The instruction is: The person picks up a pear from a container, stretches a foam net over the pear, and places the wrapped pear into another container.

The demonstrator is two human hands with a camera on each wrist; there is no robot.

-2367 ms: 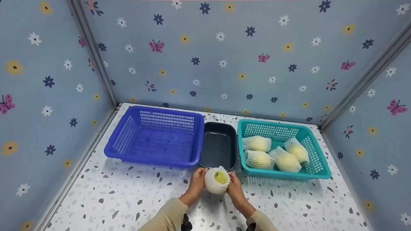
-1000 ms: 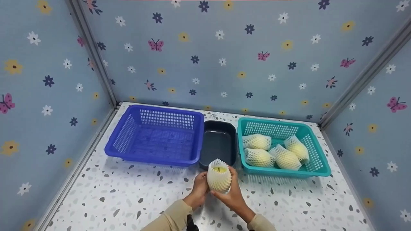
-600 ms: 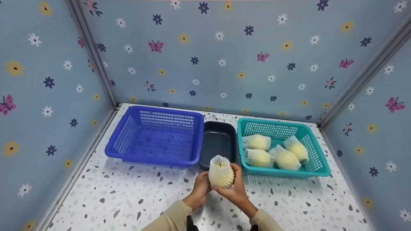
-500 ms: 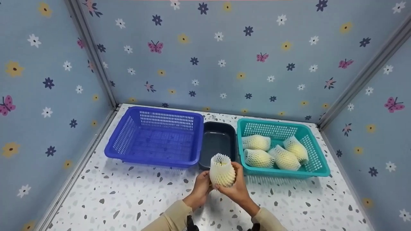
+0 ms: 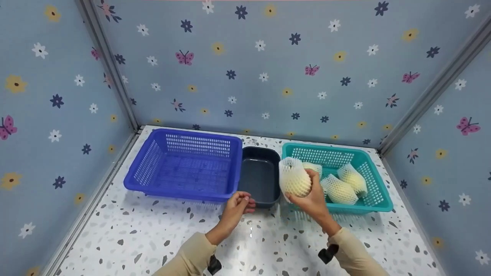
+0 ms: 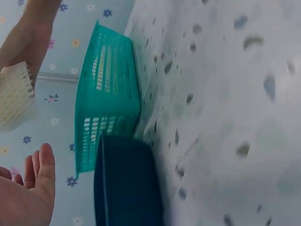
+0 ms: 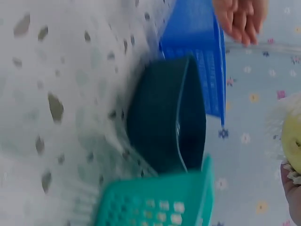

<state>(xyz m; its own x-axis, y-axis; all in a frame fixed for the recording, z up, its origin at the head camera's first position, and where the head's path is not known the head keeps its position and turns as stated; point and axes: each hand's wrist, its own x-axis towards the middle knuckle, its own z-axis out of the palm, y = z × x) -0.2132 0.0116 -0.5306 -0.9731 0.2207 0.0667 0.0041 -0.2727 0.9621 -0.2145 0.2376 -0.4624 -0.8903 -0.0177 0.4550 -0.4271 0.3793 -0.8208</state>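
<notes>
My right hand (image 5: 315, 201) grips a pale yellow-green fruit (image 5: 296, 180) in a white foam net, its thumb on the near side. The netted fruit is raised over the left end of the teal basket (image 5: 378, 209), overlapping it in the head view. A stem dimple shows on the fruit (image 7: 292, 139) in the right wrist view. Several more netted fruits (image 5: 341, 191) lie in the teal basket, partly hidden behind the hand. My left hand (image 5: 233, 211) holds nothing; its fingers bend loosely near the front right corner of the blue basket (image 5: 180, 194).
A dark grey tub (image 5: 261, 180) stands between the two baskets, with nothing visible inside. The blue basket also shows only its bare floor. Flower-patterned walls (image 5: 245, 92) enclose the speckled white tabletop (image 5: 165, 237) on the back and sides.
Both hands were on the netted fruit before. The left hand has let go, and the right hand has carried the fruit up and rightward to the teal basket.
</notes>
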